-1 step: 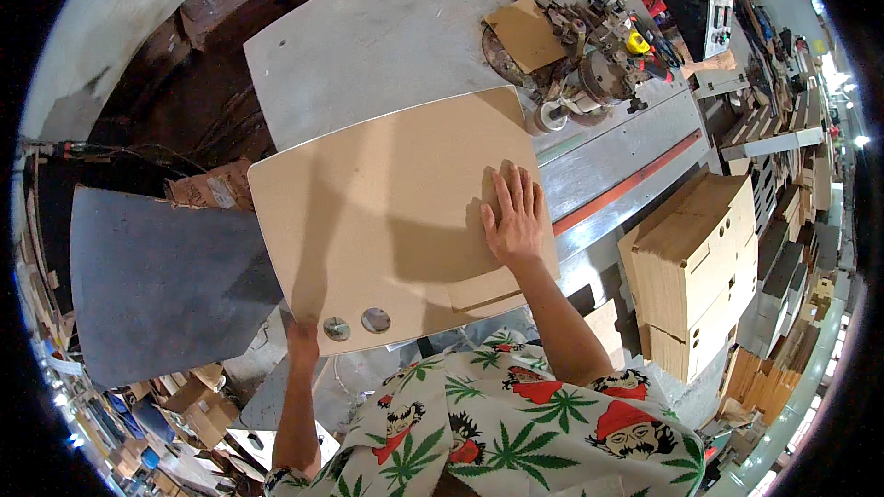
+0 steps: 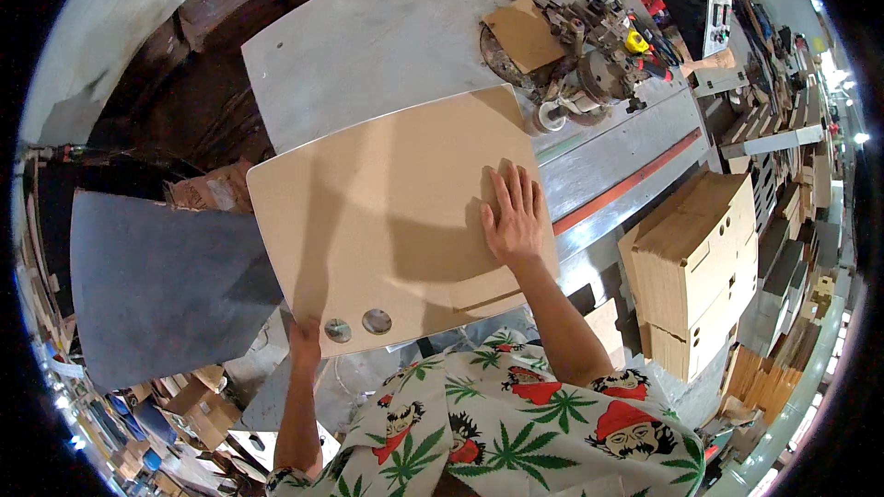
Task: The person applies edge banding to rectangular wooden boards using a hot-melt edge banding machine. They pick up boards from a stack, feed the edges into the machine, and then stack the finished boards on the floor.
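panel (image 2: 405, 212), broad and brown, lies over the near side of the grey table (image 2: 368, 46). right hand (image 2: 516, 225) rests flat on it, fingers extended; left hand (image 2: 305, 340) grasps its near left corner.

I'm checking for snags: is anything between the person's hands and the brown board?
Nothing visible. The right hand lies flat on the brown board near its right edge; the left hand is at its near left corner, partly hidden.

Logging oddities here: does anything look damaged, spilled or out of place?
The tool pile looks disorderly, jumbled together at the far right of the grey table. The brown board beneath the right hand shows no obvious damage.
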`<action>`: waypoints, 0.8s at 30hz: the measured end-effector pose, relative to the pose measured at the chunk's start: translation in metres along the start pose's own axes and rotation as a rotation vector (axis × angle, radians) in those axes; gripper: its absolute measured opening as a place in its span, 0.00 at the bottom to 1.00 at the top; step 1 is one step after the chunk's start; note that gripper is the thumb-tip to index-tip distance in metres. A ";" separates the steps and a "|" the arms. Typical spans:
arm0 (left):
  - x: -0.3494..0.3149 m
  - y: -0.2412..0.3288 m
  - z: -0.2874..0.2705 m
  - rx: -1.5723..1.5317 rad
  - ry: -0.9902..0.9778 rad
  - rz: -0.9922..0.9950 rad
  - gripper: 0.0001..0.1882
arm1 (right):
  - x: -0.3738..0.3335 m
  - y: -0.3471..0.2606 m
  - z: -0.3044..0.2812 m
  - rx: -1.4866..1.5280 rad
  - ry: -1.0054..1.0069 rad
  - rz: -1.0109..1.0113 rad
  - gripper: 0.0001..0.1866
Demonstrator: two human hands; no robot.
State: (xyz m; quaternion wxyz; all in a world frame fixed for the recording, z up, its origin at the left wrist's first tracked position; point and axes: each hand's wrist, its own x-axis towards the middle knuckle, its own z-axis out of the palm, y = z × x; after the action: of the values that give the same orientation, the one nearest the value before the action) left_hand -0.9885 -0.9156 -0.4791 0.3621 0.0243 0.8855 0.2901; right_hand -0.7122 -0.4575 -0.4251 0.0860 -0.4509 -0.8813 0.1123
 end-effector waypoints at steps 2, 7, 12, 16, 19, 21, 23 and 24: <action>-0.001 -0.002 0.004 0.112 -0.002 0.045 0.27 | 0.008 0.005 -0.003 0.014 -0.003 -0.017 0.34; -0.006 0.002 0.016 0.011 -0.059 0.058 0.28 | 0.028 0.016 -0.001 0.044 -0.012 -0.069 0.35; -0.019 0.026 0.029 -0.065 -0.078 0.123 0.38 | 0.041 0.033 0.000 0.102 -0.015 -0.140 0.36; -0.030 0.043 0.037 -0.158 -0.107 0.008 0.47 | 0.010 0.036 0.004 0.192 0.079 0.030 0.35; -0.016 0.002 0.037 -0.045 -0.063 0.030 0.47 | -0.037 0.021 -0.007 0.181 0.085 0.184 0.36; -0.017 0.003 0.040 -0.093 -0.075 0.013 0.46 | -0.067 0.020 -0.006 0.157 0.058 0.269 0.38; -0.024 0.015 0.045 -0.212 -0.083 -0.022 0.44 | -0.087 0.018 -0.004 0.143 0.070 0.353 0.42; -0.029 0.024 0.048 -0.250 -0.083 -0.041 0.43 | -0.092 0.019 -0.003 0.135 0.077 0.396 0.43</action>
State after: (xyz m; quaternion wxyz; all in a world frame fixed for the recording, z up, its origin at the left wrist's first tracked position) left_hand -0.9401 -0.8793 -0.4756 0.4047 -0.0272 0.8271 0.3892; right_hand -0.6438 -0.5209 -0.4321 0.1259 -0.6124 -0.7621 0.1684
